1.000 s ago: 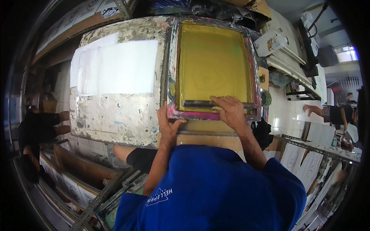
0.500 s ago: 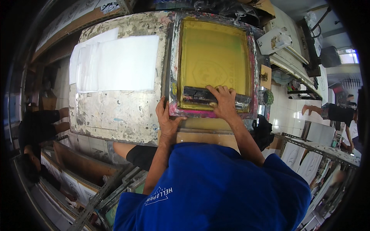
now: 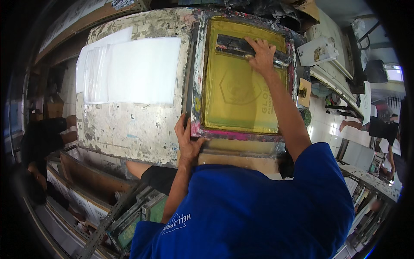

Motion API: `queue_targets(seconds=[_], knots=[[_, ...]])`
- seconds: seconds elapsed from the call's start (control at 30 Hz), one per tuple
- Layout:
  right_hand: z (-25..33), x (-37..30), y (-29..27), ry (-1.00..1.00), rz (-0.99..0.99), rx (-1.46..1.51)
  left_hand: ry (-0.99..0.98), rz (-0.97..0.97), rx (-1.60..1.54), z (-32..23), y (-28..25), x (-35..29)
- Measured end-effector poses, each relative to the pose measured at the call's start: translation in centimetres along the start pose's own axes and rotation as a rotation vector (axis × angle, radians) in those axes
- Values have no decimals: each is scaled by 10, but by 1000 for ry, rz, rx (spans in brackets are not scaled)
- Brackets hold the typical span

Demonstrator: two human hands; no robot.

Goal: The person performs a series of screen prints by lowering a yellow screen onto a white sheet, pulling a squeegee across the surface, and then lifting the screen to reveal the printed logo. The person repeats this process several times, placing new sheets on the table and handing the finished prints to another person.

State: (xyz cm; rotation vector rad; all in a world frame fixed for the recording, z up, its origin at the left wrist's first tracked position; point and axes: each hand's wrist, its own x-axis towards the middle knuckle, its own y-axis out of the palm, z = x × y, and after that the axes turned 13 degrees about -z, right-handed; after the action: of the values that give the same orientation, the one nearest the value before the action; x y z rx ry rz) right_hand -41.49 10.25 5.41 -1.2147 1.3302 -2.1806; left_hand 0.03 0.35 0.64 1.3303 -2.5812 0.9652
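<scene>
A screen-printing frame [image 3: 199,73] with paint-stained edges lies in front of me, its mesh [image 3: 235,110] yellow with a faint hexagon design and lettering. Across the far part of the mesh rests a long dark squeegee [image 3: 230,46]. My right hand [image 3: 263,54] is closed on its middle, the arm stretched forward over the frame's right side. At the frame's near left corner my left hand [image 3: 188,140] grips the edge, fingers along the outer side and thumb along the near edge.
Left of the frame, a stack of white sheets [image 3: 142,71] lies on a paint-spattered table [image 3: 129,127]. Shelves with boards [image 3: 86,181] stand at the lower left. To the right are a white box [image 3: 318,51] and a rack [image 3: 375,181]. Other people stand at both sides.
My right hand has pushed the squeegee from the near end of the mesh to its far part, uncovering the design. My left hand stays at the frame's corner.
</scene>
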Motion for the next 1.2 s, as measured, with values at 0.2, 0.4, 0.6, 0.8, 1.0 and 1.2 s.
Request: queue_targets(seconds=[0.2, 0.4, 0.6, 0.8, 1.0, 1.2], knots=[[-49, 33, 15, -119, -68, 162, -8, -37, -59, 3, 3, 0], [-5, 4, -19, -74, -16, 96, -121, 12, -1, 2, -1, -9], [57, -69, -78, -58, -46, 119, -65, -60, -62, 5, 4, -15], [127, -122, -176, 18, 102, 170, -6, -124, -95, -24, -7, 2], [158, -93, -256, -124, -111, 111, 103, -288, -217, -90, -21, 65], [130, 7, -296, -196, -229, 101, 100, -374, -590, -145, -24, 154]])
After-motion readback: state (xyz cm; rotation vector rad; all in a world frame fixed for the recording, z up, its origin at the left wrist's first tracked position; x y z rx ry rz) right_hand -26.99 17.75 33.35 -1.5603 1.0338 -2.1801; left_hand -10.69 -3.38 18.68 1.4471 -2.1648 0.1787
